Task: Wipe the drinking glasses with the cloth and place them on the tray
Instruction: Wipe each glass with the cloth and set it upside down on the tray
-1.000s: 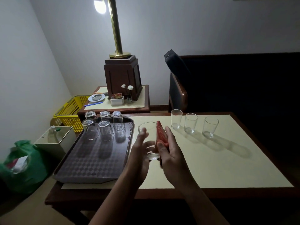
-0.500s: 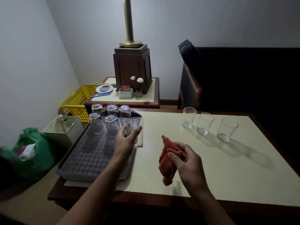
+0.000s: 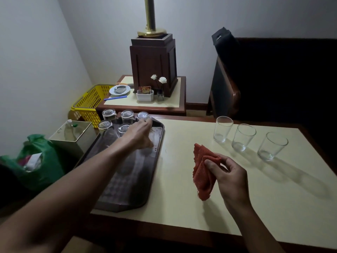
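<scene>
Reads as a restaurant or hotel dining room, dimly lit. Cream-topped table (image 3: 173, 207) against a dark upholstered bench seat (image 3: 273, 79). Brown serving tray (image 3: 131, 189) holds 5 upturned glasses (image 3: 127, 115) in rows; 3 upright glasses (image 3: 243, 137) stand on the table. Side table (image 3: 169, 105) behind carries a brass lamp post (image 3: 150, 15) on a wooden plinth (image 3: 154, 63), a white card holder (image 3: 145, 95), 2 white flowers (image 3: 162, 80), a saucer (image 3: 119, 90). Yellow plastic basket (image 3: 87, 103) beside it.

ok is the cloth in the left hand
No, the right hand pinches the red cloth; the left hand holds a glass at the tray.
</scene>
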### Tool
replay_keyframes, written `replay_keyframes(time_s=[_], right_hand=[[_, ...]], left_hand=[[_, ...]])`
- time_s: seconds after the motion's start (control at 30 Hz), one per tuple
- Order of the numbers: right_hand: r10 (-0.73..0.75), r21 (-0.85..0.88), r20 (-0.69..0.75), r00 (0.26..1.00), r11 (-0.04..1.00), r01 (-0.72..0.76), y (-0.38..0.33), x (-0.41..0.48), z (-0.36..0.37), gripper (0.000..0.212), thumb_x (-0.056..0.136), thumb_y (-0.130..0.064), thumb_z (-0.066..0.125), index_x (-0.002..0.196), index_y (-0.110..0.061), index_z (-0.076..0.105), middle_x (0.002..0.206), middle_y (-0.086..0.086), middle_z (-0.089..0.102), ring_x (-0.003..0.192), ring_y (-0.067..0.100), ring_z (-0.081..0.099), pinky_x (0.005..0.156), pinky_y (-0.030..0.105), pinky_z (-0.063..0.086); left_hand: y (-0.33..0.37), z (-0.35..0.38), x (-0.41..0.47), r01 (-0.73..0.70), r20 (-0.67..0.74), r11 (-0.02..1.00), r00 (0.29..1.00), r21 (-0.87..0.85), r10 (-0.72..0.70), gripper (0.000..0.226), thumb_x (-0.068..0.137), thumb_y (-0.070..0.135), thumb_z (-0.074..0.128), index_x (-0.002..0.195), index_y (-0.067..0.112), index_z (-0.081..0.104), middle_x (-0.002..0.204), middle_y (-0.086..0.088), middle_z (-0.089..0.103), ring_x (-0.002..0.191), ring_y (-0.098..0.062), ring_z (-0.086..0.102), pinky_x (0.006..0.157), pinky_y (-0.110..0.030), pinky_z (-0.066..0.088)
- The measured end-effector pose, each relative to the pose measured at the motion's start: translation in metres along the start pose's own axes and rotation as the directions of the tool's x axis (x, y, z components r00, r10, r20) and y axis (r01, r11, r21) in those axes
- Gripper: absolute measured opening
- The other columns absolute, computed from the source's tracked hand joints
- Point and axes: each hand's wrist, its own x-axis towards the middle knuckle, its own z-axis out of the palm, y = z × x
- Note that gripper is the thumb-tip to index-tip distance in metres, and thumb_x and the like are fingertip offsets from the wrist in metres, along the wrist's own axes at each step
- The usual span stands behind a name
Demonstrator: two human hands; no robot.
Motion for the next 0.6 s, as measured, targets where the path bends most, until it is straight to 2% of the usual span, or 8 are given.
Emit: replay_keyframes(time_s=[0.07, 0.17, 0.3, 0.37, 0.43, 0.5, 0.6], right_hand=[[0.0, 0.013, -0.005, 1.0, 1.0, 0.0, 0.0, 0.002, 0.0, 0.021, 0.089, -0.008, 0.078, 0.109, -0.013, 0.074, 0.093, 0.003, 0.082, 0.088, 0.018, 0.08, 0.068, 0.021, 0.061], [-0.008, 0.024, -0.039, 0.999, 1.0, 0.009, -0.002, 0.003, -0.002, 0.017, 0.092, -0.01, 0.074, 0.108, -0.016, 0.073, 0.089, -0.001, 0.081, 0.081, 0.017, 0.08, 0.063, 0.022, 0.062], [0.001, -0.02, -0.071, 0.997, 1.0, -0.002, -0.003, 0.004, -0.006, 0.017, 0.094, -0.018, 0.073, 0.109, -0.025, 0.073, 0.089, -0.006, 0.08, 0.078, 0.017, 0.079, 0.064, 0.054, 0.066], [0.006, -0.014, -0.078, 0.997, 1.0, -0.007, -0.001, 0.005, -0.008, 0.017, 0.094, -0.018, 0.072, 0.109, -0.027, 0.073, 0.089, -0.007, 0.08, 0.079, 0.019, 0.079, 0.063, 0.057, 0.063], [0.003, 0.021, -0.082, 0.997, 1.0, -0.002, 0.0, 0.005, -0.01, 0.018, 0.095, -0.016, 0.071, 0.108, -0.027, 0.073, 0.091, 0.001, 0.079, 0.078, 0.021, 0.079, 0.058, 0.047, 0.063], [-0.005, 0.05, -0.08, 0.997, 0.999, 0.009, 0.0, 0.005, -0.013, 0.018, 0.096, -0.015, 0.07, 0.11, -0.025, 0.073, 0.093, 0.004, 0.078, 0.077, 0.015, 0.079, 0.053, 0.028, 0.062], [0.007, 0.086, -0.089, 0.996, 0.996, 0.001, 0.001, 0.008, -0.02, 0.02, 0.096, -0.008, 0.068, 0.113, -0.018, 0.072, 0.097, 0.005, 0.078, 0.079, 0.01, 0.078, 0.058, 0.016, 0.058]], left_hand=[[-0.003, 0.003, 0.01, -0.034, 0.026, 0.999, 0.999, 0.022, 0.033, 0.063, 0.067, 0.033, 0.089, 0.105, 0.012, 0.043, 0.111, -0.016, 0.056, 0.098, -0.039, 0.062, 0.073, -0.04, 0.045], [-0.007, 0.007, 0.022, -0.038, 0.065, 0.999, 0.997, 0.036, 0.036, 0.052, 0.072, 0.023, 0.085, 0.11, 0.008, 0.052, 0.113, -0.016, 0.05, 0.094, -0.036, 0.06, 0.071, -0.037, 0.044], [-0.012, 0.01, 0.039, -0.047, 0.075, 0.995, 0.996, 0.084, 0.041, 0.048, 0.072, 0.018, 0.08, 0.115, 0.012, 0.061, 0.113, -0.012, 0.049, 0.091, -0.029, 0.055, 0.071, -0.035, 0.042], [-0.014, 0.014, 0.044, -0.03, 0.084, 0.996, 0.996, 0.086, 0.023, 0.052, 0.07, 0.016, 0.08, 0.118, 0.013, 0.061, 0.116, -0.014, 0.051, 0.101, -0.033, 0.059, 0.075, -0.035, 0.044], [-0.016, 0.018, 0.046, -0.013, 0.083, 0.998, 0.997, 0.061, 0.008, 0.061, 0.071, 0.014, 0.079, 0.128, 0.013, 0.058, 0.122, -0.016, 0.05, 0.111, -0.036, 0.057, 0.079, -0.034, 0.043], [-0.016, 0.019, 0.046, 0.011, 0.072, 1.0, 0.997, 0.028, -0.013, 0.075, 0.07, 0.015, 0.08, 0.14, 0.015, 0.053, 0.126, -0.016, 0.048, 0.117, -0.037, 0.054, 0.084, -0.036, 0.044], [-0.005, 0.012, 0.043, 0.024, -0.019, 0.991, 1.0, 0.128, -0.022, 0.075, 0.069, 0.029, 0.084, 0.138, 0.022, 0.056, 0.126, -0.013, 0.049, 0.119, -0.036, 0.049, 0.093, -0.044, 0.047]])
